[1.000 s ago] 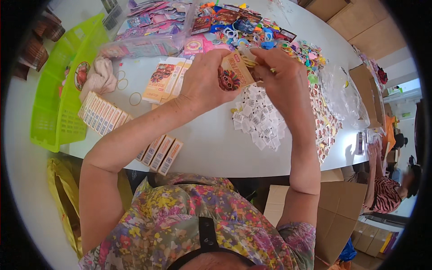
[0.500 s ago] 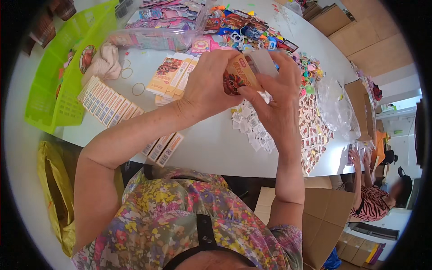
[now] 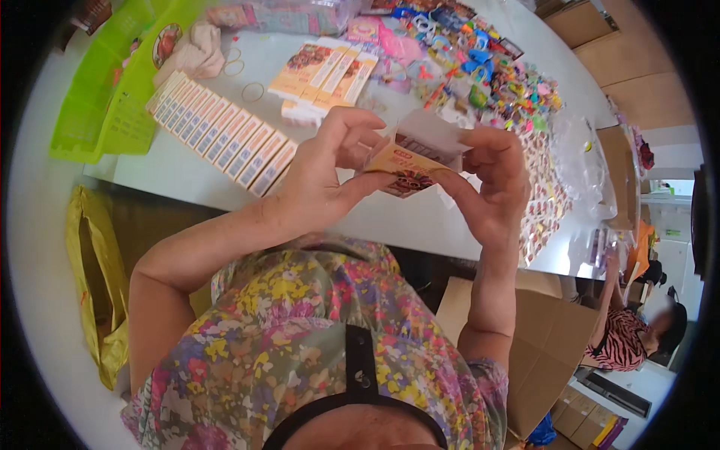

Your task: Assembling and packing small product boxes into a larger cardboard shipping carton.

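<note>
Over the white table I hold a small orange-and-yellow printed carton (image 3: 409,166) between both hands, its white top flap standing up and its mouth open. My left hand (image 3: 319,176) is closed on the carton's left side, thumb along the front panel. On its right side my right hand (image 3: 491,180) grips it, thumb at the lower front and fingers by the raised flap. Beyond my left hand lies a stack of flat, unfolded cartons (image 3: 319,71). A row of made-up cartons (image 3: 221,135) stands side by side to the left.
A green plastic basket (image 3: 112,112) stands far left beside a pale cloth (image 3: 196,56) and rubber bands (image 3: 253,92). Heaped small coloured toys (image 3: 480,64), printed stickers (image 3: 546,191) and a clear plastic bag (image 3: 581,161) lie right. Another person (image 3: 626,334) sits far right, near an open cardboard box (image 3: 547,345).
The carton has been turned so its printed front lies level and its flap points away from me. My left hand has moved from over it to its left side. The view has shifted.
</note>
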`<action>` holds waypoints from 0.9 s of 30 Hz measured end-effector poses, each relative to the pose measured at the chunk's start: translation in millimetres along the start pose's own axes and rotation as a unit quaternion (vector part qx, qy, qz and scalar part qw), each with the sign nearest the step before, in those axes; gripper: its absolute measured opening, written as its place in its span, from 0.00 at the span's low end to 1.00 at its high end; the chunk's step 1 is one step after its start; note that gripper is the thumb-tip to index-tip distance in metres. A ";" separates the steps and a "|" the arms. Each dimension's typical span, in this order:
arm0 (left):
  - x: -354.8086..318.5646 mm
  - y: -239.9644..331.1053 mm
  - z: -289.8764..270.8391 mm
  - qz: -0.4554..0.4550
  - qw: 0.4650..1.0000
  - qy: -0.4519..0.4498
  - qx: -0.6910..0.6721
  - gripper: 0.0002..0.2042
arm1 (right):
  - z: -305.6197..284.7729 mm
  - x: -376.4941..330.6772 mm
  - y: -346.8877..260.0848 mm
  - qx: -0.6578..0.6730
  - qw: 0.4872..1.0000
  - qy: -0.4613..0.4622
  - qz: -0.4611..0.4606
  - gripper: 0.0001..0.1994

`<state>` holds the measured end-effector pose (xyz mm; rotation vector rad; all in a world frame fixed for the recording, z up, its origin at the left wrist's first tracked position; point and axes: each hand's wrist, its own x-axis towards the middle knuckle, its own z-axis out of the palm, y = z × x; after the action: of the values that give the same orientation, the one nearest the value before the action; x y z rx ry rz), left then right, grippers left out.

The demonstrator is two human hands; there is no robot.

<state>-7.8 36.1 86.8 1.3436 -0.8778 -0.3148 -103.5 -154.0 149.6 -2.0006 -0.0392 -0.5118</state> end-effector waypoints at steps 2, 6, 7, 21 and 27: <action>-20.1 1.4 2.3 -0.036 0.999 0.003 0.026 0.30 | 6.2 -17.8 10.1 0.117 0.990 0.027 0.068 0.25; -46.3 -16.1 5.9 -0.076 0.997 -0.009 0.007 0.34 | 25.6 -54.5 44.2 0.162 0.980 0.073 0.094 0.20; -52.6 -18.6 6.2 -0.083 0.996 -0.010 0.009 0.34 | 29.4 -62.0 48.2 0.166 0.978 0.075 0.100 0.20; -71.0 -19.2 -3.7 -0.180 0.971 -0.134 0.086 0.33 | 55.2 -102.8 69.1 0.189 0.965 0.104 0.153 0.12; -65.3 -10.6 -3.1 -0.174 0.953 -0.184 0.165 0.34 | 48.3 -92.0 69.5 0.259 0.938 0.068 0.219 0.09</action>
<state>-45.4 78.9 53.0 1.7916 -1.0294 -0.7358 -153.8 -127.9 38.2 -1.3947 0.3216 -0.3062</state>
